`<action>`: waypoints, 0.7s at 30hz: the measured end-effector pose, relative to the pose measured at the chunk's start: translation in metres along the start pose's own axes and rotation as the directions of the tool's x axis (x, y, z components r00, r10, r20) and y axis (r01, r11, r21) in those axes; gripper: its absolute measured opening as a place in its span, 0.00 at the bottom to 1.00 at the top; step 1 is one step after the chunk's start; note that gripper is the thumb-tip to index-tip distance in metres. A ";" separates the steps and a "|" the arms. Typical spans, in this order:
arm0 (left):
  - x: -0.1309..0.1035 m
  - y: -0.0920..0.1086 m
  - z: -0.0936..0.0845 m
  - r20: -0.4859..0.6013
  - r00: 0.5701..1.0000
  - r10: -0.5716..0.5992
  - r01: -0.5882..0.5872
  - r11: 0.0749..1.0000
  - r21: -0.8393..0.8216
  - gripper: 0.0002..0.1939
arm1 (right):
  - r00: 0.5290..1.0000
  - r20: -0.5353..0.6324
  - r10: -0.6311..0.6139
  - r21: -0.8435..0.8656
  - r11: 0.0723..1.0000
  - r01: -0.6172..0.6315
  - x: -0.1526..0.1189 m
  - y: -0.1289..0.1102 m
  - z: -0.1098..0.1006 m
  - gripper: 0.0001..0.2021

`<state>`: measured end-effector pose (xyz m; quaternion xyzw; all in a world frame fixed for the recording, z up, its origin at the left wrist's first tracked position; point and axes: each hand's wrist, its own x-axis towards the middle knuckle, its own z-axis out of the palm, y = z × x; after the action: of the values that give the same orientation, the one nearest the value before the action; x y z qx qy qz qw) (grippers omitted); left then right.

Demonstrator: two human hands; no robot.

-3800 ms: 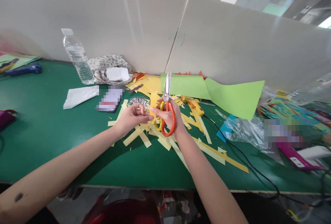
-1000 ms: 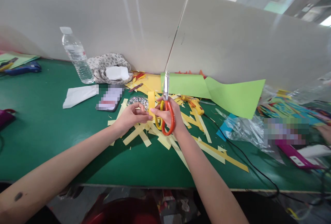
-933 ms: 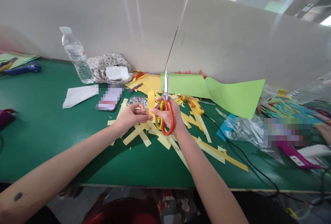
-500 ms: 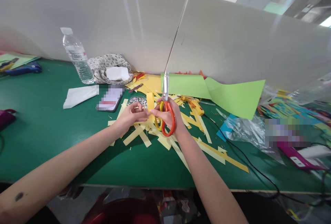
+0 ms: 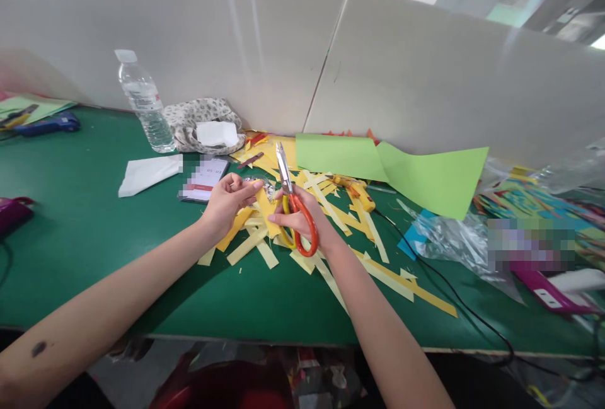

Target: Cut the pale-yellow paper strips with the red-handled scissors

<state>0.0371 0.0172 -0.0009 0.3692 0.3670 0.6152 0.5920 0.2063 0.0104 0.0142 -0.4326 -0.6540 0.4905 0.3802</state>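
My left hand [image 5: 229, 202] pinches the upper end of a yellow paper strip [image 5: 267, 212] over the green table [image 5: 189, 295]. In my right hand [image 5: 305, 217] are scissors [image 5: 285, 172] with one red and one yellow handle, their blades pointing up and away from me. The thumb of that hand also touches the lower part of the strip. Yellow and pale paper strips [image 5: 249, 246] lie scattered beneath and around both hands. Behind the strip, a clear pack of small shiny pieces [image 5: 269, 189] is partly hidden.
Left of my hands are a phone [image 5: 208, 177], white tissue [image 5: 149, 174], a patterned cloth [image 5: 186, 120] and a water bottle [image 5: 146, 106]. Green sheets [image 5: 340, 155] lean at the partition. A glue gun [image 5: 363, 196] with a black cable and a plastic bag [image 5: 458, 239] are on the right.
The yellow strip has tilted, with my left hand now at its upper end. The scissors have turned so their blades lean left. Another yellow strip shows beneath my left hand.
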 end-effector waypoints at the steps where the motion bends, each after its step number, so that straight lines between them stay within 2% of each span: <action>1: 0.000 0.001 0.000 -0.006 1.000 0.001 -0.001 1.000 0.004 0.21 | 1.000 0.009 0.000 0.001 1.000 0.000 0.000 0.000 0.000 0.17; 11: 0.000 0.001 -0.001 -0.029 0.998 0.047 -0.046 0.998 0.037 0.19 | 0.998 0.051 0.024 0.025 0.999 -0.025 0.001 0.001 0.000 0.17; 18: 0.002 0.001 -0.001 -0.058 0.998 -0.012 0.011 1.000 -0.028 0.15 | 1.000 0.007 0.031 0.052 0.998 -0.031 0.000 -0.001 0.000 0.17; 21: 0.001 0.000 -0.001 -0.016 0.998 -0.062 0.061 0.997 -0.036 0.15 | 0.998 -0.048 0.031 0.066 0.997 -0.028 0.001 0.001 0.000 0.17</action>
<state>0.0363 0.0185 -0.0011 0.3418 0.3723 0.6062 0.6141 0.2061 0.0116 0.0137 -0.4413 -0.6218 0.5064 0.4027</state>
